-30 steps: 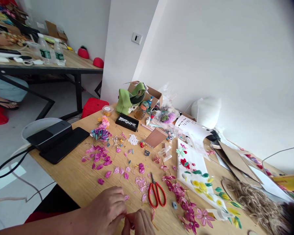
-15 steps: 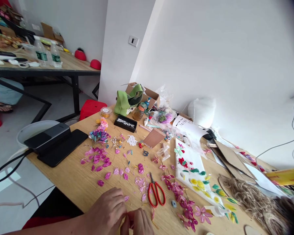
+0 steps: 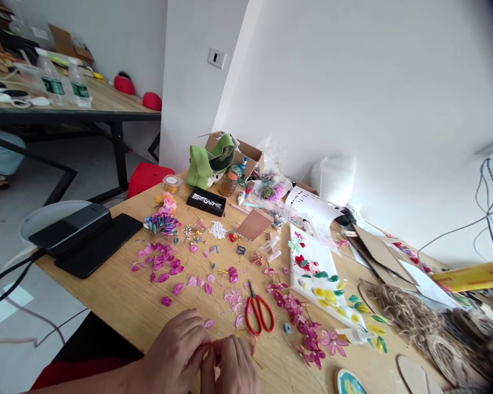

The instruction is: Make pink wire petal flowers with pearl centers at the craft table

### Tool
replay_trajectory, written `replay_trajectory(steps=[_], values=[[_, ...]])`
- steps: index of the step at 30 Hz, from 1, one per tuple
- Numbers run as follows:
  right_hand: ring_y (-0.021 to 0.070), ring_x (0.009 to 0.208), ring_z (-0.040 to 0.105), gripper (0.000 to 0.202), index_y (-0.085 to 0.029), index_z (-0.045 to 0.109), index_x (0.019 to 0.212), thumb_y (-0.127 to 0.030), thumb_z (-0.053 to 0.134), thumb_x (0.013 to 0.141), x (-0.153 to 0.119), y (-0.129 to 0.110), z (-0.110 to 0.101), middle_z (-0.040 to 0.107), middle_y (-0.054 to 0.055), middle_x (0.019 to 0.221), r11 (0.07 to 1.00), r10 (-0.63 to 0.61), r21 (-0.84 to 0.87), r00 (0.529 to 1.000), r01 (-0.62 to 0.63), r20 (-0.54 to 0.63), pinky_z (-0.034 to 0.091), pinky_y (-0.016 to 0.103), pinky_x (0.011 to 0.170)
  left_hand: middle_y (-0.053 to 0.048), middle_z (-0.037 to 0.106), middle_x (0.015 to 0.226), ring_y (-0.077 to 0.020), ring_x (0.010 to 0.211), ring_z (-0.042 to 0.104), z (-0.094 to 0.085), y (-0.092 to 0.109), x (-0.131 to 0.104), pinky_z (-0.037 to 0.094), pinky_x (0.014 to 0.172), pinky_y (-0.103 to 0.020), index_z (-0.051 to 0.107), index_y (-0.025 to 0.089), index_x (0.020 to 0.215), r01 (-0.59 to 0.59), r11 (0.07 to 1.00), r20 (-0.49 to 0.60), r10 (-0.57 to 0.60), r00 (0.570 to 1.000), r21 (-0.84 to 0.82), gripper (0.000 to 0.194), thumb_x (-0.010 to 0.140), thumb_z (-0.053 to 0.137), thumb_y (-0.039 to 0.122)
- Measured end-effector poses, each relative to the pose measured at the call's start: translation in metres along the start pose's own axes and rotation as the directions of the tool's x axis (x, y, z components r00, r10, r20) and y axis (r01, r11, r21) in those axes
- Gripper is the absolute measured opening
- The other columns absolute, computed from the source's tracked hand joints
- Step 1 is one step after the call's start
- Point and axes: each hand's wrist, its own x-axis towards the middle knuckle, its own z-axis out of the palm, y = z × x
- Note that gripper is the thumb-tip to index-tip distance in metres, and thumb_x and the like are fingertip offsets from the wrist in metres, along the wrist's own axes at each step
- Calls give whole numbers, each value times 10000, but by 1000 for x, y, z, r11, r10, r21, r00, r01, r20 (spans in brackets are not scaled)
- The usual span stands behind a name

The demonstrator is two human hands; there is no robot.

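At the table's near edge my left hand (image 3: 178, 347) and my right hand (image 3: 232, 365) meet, fingers curled and fingertips pinched together. Whatever is between them is hidden by the fingers. Just right of my right hand lies a thin pink petal piece with a yellowish stem (image 3: 254, 347). Red-handled scissors (image 3: 259, 314) rest beyond it, blades pointing away. A single pink petal (image 3: 209, 324) lies just past my left hand. Loose magenta petals (image 3: 160, 262) and pale pink shreds (image 3: 235, 300) are spread over the wooden table (image 3: 127, 306).
On the left sit a black phone (image 3: 98, 245) and a grey device (image 3: 72, 230) with cables. Finished magenta flowers (image 3: 308, 334) and a white board (image 3: 312, 268) with yellow and red flowers lie to the right. A green bag (image 3: 209, 164) and a jar (image 3: 230, 181) stand at the back.
The view has shifted slightly, bringing a blue-and-yellow round piece into sight at the bottom right. My hands stay pinched together in almost the same place.
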Motion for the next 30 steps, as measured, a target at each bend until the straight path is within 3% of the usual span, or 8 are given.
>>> replay_trajectory(steps=[4,7,14,18,22,25,28,30], values=[[171,545,494,209,-223,419,687,-108,427,861,3,0,-4,495,-8,596,999,19,34,998,-21,64,325,278,538,-30,565,692,-173,708,550,5,-2,-2,426,651,-278,526,178,707,171,976,27,-169,985,-137,242,917,406,159],[185,584,509,195,-215,477,744,-101,413,888,12,1,-8,522,7,632,997,-43,60,997,39,61,339,291,572,-36,604,752,-174,754,574,-2,-4,6,438,700,-279,584,171,741,377,882,95,-365,926,-284,216,912,484,257],[191,636,544,176,-182,585,935,-100,430,918,19,4,-6,578,43,696,988,-118,98,993,117,6,386,301,609,6,564,656,-143,668,512,-21,-9,22,402,656,-264,621,126,744,626,383,386,-540,748,-679,359,769,645,483],[195,673,571,200,-175,607,992,-98,436,922,20,3,-5,619,63,751,980,-135,145,991,135,-15,430,315,634,22,547,633,-124,642,473,-23,-10,22,374,644,-254,617,117,729,643,261,437,-549,712,-720,367,696,722,468],[199,781,634,226,-210,637,1054,-128,468,928,20,-2,-3,674,72,841,956,-31,289,998,46,-56,486,311,697,16,563,656,-131,665,491,-26,-9,23,388,655,-253,623,131,716,623,279,410,-550,727,-731,329,690,735,439],[205,889,653,277,-242,624,1174,-216,552,908,18,-6,0,702,75,967,857,233,473,972,-202,-7,512,311,767,0,593,694,-149,707,530,-28,-10,23,414,681,-257,629,148,719,569,408,314,-539,782,-715,286,754,687,426],[193,813,660,290,-226,649,1134,-358,603,881,18,-4,1,711,69,932,537,476,671,840,-512,259,523,293,713,-6,617,716,-153,728,557,-29,-13,20,429,699,-251,640,166,737,508,569,216,-502,837,-647,240,827,625,388],[175,710,635,303,-189,688,1005,-445,590,875,20,0,1,700,61,800,291,457,728,759,-620,464,498,267,627,-7,635,733,-151,741,574,-28,-13,18,434,718,-247,646,176,753,479,637,184,-473,861,-604,215,855,597,359]])
